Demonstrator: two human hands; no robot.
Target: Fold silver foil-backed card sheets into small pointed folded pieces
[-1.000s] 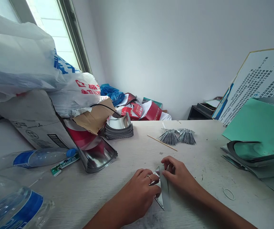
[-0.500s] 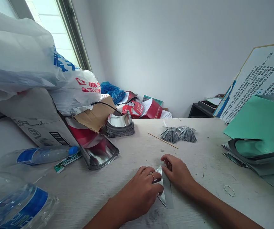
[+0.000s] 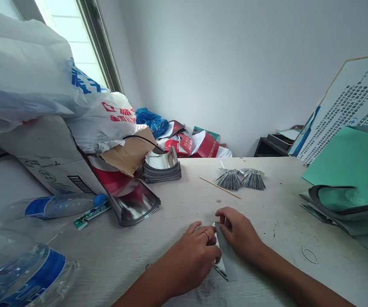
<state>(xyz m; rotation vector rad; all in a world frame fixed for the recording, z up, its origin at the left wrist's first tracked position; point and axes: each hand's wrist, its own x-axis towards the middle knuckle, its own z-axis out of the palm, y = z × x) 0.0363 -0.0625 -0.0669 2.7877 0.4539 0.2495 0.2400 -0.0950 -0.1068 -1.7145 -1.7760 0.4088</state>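
A folded strip of shiny silver sheet [image 3: 227,264] lies on the white tabletop [image 3: 177,213] between my hands. My left hand [image 3: 193,253] rests on its left side with a ring on one finger, fingers curled and pressing the sheet down. My right hand [image 3: 238,232] pinches the strip's upper end with bent fingers. Two finished fan-like bundles of pleated silver strips [image 3: 240,179] lie further back, beside a thin wooden stick [image 3: 219,187].
Stacks of curved silver sheets sit at the back centre [image 3: 161,166], at left [image 3: 132,202] and at right [image 3: 340,204] on green card [image 3: 353,162]. Plastic bottles [image 3: 59,204], a cardboard box [image 3: 49,157] with bags and a rubber band [image 3: 309,255] lie around.
Both hands stay on the silver strip; the left fingers have slid slightly further over it. The view has shifted a little.
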